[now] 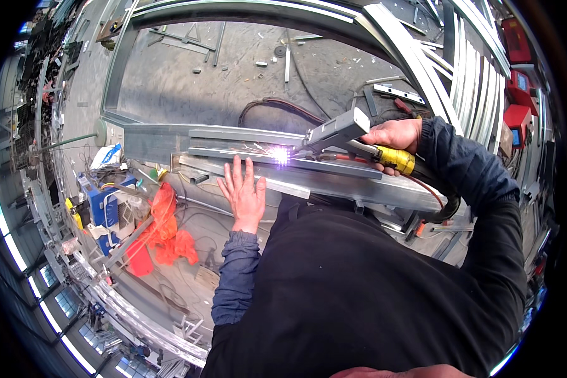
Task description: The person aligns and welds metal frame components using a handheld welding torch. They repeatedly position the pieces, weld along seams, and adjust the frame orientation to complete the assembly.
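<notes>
My right hand [394, 137] grips a welding torch [334, 133] with a grey head and a yellow handle. Its tip meets a bright arc with sparks [281, 155] on a long galvanised steel channel [334, 179] that runs across in front of me. My left hand [244, 192] lies flat and open on the near edge of that channel, fingers spread, just left of and below the arc. A black and red hose [444, 211] loops down from the torch handle.
A large steel frame [116, 69] encloses a concrete floor strewn with metal offcuts. Stacked steel sections [469, 69] lie at the right beside red boxes [516, 116]. At the left are a blue machine [101, 205] and an orange cloth [164, 230].
</notes>
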Tool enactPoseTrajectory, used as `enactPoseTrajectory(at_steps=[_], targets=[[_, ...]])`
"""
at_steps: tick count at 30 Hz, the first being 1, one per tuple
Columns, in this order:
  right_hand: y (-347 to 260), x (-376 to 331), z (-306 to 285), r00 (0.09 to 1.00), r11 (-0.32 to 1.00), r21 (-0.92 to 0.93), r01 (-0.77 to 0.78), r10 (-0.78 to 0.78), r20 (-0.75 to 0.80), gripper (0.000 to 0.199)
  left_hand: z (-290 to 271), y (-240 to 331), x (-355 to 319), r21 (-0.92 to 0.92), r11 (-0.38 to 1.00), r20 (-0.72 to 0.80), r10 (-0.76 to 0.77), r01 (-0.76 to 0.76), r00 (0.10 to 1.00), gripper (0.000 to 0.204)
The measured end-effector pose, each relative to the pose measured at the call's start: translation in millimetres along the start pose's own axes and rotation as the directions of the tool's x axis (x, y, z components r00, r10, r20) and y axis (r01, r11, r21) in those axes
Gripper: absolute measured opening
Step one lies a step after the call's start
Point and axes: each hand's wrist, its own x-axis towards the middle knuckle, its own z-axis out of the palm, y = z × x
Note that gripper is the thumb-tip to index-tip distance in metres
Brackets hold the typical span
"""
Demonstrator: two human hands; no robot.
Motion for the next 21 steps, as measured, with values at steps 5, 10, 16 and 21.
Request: enactPoseTrajectory(at_steps=[5,10,16,21], targets=[[4,0,-3,1.000,1.000,-0.018,0.017,-0.017,0.010,0.059,-1,1,0,-0.003,1.000,0.005,-0.004,0.004,1.000,0.067],[5,-1,-1,0.999,0.999,-0.026,0.029,-0.029,0.020,0.057,1,-1,0,-0.001,1.000,0.007,-0.011,0.011,1.000,0.067],[7,-3,2,1.000,0.999,-0.029,0.017,-0.018,-0.010,0.056,0,0,2,0.000,1.000,0.003,-0.010,0.010,1.000,0.066],[15,-7,9,0.995,0.996,-0.011,0.091,-0.091,-0.032,0.050,0,-2,2,0.031,0.999,-0.007,0.005,-0.005,1.000,0.066]])
